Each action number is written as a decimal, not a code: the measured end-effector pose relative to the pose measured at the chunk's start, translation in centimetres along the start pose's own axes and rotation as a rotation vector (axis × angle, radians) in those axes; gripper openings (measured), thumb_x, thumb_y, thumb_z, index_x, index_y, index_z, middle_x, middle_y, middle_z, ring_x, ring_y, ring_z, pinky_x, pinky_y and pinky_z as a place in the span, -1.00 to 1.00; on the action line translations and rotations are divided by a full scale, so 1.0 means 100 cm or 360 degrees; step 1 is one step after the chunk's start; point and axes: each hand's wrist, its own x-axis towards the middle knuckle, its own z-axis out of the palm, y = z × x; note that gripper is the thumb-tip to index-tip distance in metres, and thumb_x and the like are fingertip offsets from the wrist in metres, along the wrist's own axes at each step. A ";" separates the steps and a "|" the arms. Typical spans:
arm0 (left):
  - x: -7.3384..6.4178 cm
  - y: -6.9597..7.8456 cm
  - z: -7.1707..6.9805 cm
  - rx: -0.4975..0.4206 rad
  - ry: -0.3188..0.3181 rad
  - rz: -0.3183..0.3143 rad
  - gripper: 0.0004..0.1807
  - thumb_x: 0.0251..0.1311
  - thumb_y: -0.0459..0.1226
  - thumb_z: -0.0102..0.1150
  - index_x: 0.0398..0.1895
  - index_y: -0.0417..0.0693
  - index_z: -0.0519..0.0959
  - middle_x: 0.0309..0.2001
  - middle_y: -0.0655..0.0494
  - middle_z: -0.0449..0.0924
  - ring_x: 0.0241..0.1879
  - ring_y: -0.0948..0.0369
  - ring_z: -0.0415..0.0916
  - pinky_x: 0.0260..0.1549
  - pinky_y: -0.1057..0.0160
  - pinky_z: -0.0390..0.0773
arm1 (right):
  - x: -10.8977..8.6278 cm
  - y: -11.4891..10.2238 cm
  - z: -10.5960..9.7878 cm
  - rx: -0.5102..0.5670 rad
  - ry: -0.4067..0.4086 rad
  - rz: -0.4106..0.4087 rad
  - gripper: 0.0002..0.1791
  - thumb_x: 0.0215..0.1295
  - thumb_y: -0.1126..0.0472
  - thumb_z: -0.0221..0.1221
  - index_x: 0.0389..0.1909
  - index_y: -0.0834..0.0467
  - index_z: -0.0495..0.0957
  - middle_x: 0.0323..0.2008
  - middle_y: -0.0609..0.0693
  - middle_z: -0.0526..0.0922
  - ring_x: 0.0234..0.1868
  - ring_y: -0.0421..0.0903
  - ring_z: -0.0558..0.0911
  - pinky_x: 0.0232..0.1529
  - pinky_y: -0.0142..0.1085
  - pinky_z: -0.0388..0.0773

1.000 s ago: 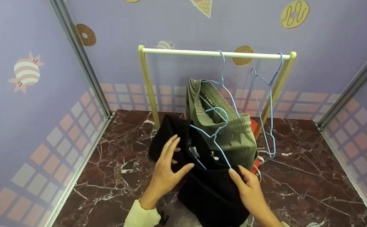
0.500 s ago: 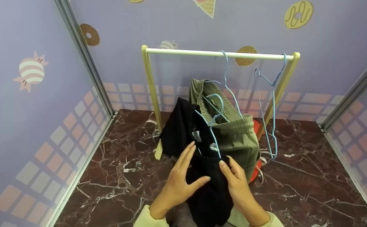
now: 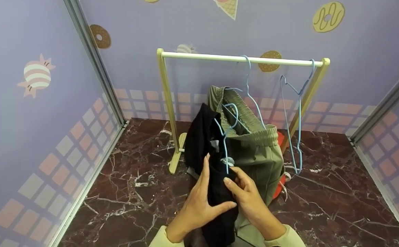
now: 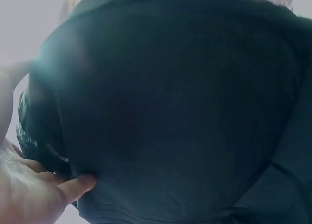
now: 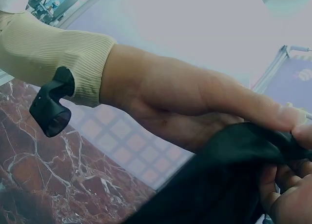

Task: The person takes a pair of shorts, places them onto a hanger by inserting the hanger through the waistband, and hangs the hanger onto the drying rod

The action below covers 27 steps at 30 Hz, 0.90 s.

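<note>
Black garment (image 3: 216, 185) (hanger (image 3: 225, 147) inside) in right hand (image 3: 250, 195)

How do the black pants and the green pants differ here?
The right hand pinches the black pants, while the green pants hang from the white rail. The black pants' hanger is off the rail; the green pants' hanger is hooked over it. The black pants are nearer; the green pants are behind. Both have a light-blue hanger inside the waist.

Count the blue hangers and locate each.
3: a front hanger in the black garment, a middle hanger on the rail with the green garment, and a bare hanger at the rail's right end. Others may be hidden.
</note>
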 end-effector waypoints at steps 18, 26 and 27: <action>-0.010 0.005 0.028 -0.0067 0.0367 -0.0111 0.16 -0.25 -0.63 0.09 0.54 -0.14 -0.19 0.55 -0.07 -0.18 0.52 0.01 -0.10 0.44 0.32 0.01 | 0.009 0.006 0.011 -0.0326 0.0086 -0.0090 -0.64 0.35 0.25 0.16 0.15 0.18 0.47 -0.02 0.11 0.59 -0.09 -0.08 0.63 -0.07 -0.28 0.60; -0.011 0.002 0.034 -0.0190 0.0465 -0.0186 0.16 -0.24 -0.71 0.03 0.54 -0.04 -0.14 0.54 -0.03 -0.08 0.50 0.09 -0.01 0.39 0.44 0.05 | 0.010 0.002 0.013 -0.0343 0.0071 -0.0144 -0.67 0.32 0.28 0.18 0.09 0.23 0.50 -0.02 0.14 0.60 -0.09 -0.09 0.64 -0.07 -0.28 0.60; -0.012 0.002 0.035 -0.0207 0.0470 -0.0213 0.16 -0.22 -0.71 0.03 0.55 -0.02 -0.14 0.54 -0.02 -0.06 0.49 0.10 0.02 0.38 0.44 0.08 | 0.010 0.001 0.013 -0.0347 0.0064 -0.0145 -0.67 0.32 0.28 0.18 0.09 0.23 0.50 -0.02 0.15 0.60 -0.08 -0.08 0.64 -0.07 -0.28 0.60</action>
